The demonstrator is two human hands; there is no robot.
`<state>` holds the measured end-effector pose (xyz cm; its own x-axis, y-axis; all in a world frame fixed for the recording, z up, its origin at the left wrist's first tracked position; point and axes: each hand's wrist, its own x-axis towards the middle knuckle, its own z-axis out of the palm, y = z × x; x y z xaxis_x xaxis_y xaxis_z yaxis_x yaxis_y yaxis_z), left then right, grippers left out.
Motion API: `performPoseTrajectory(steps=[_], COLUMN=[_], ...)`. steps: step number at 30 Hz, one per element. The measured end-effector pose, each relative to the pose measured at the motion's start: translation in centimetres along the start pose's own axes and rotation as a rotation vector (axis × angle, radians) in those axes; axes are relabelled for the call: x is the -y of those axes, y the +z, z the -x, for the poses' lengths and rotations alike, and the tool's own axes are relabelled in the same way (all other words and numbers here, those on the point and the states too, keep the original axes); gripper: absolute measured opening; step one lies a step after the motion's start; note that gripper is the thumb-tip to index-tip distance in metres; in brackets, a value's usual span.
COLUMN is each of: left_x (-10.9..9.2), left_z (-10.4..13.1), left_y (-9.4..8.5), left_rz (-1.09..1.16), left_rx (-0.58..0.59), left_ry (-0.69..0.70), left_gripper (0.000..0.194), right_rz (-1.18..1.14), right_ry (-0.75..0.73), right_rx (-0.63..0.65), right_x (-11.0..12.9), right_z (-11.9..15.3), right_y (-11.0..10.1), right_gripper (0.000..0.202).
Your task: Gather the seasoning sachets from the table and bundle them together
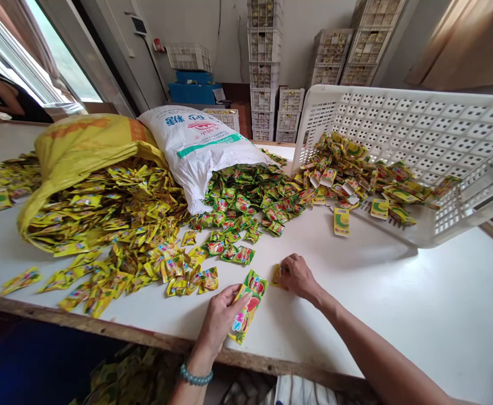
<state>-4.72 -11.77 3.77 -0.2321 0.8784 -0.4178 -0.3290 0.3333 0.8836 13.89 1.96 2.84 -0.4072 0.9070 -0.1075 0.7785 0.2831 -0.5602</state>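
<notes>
The left hand [220, 318] grips a fruit-printed carton [250, 306] between thumb and fingers, the carton slanting above the near edge of the worktop [436, 315]. Just beyond its right side, the right hand [300, 277] curls its fingers over a small yellow packet [276, 275] — whether they pinch it, I cannot tell. A beaded bracelet [196, 376] circles the left wrist. Ahead of the left hand spread yellow packets [124, 225] from a yellow sack [88, 146]; beside them, green packets [246, 205] spill from a white sack [204, 135]. Farther right — beyond the right hand — a tipped white basket [419, 124] holds more cartons [341, 152].
</notes>
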Motion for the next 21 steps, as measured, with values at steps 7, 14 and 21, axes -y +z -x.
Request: performPoseTrajectory(steps=[7, 14, 21], left_x=[-0.2, -0.7, -0.5], left_z=[0.2, 0.7, 0.9], left_y=[0.3, 0.4, 0.5], left_rz=[-0.029, 0.012, 0.025], left_rx=[0.008, 0.077, 0.105], left_ry=[0.015, 0.001, 0.065], left_gripper=[0.044, 0.051, 0.047], right_rz=[-0.567, -1.011, -0.585], right_ry=[0.112, -0.017, -0.243], right_rx=[-0.016, 0.199, 0.040], right_x=[0.9, 4.2, 5.0], right_z=[1.0, 1.9, 3.0], right_y=[0.2, 0.6, 0.1], right_gripper=[0.031, 0.045, 0.027])
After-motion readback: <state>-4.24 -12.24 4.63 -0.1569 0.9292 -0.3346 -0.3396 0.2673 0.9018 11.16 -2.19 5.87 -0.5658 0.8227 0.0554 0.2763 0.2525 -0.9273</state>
